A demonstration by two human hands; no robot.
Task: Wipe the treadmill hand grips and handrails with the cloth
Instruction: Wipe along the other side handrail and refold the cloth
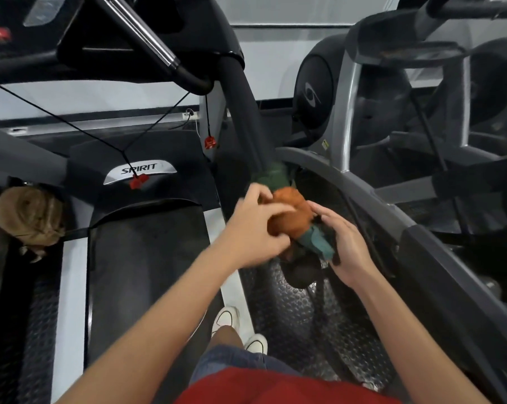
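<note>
Fingers of the left hand curl over the orange part of the cloth and grip it; this hand is blurred. The cloth, orange with green and teal folds, is bunched round the lower end of the black handrail on the right side of the treadmill. The right hand lies against the cloth's right side. Its fingers are nearly straight and touch the teal fold without closing round it. The two hands are apart, with the cloth between them.

At the front of the treadmill a silver badge reads SPIRIT. A red clip hangs on a black cord just below the badge. A tan bundle sits at the deck's left edge. A grey machine stands to the right of the handrail, on dark studded floor. White shoes show below the forearms, beside the belt's right edge.
</note>
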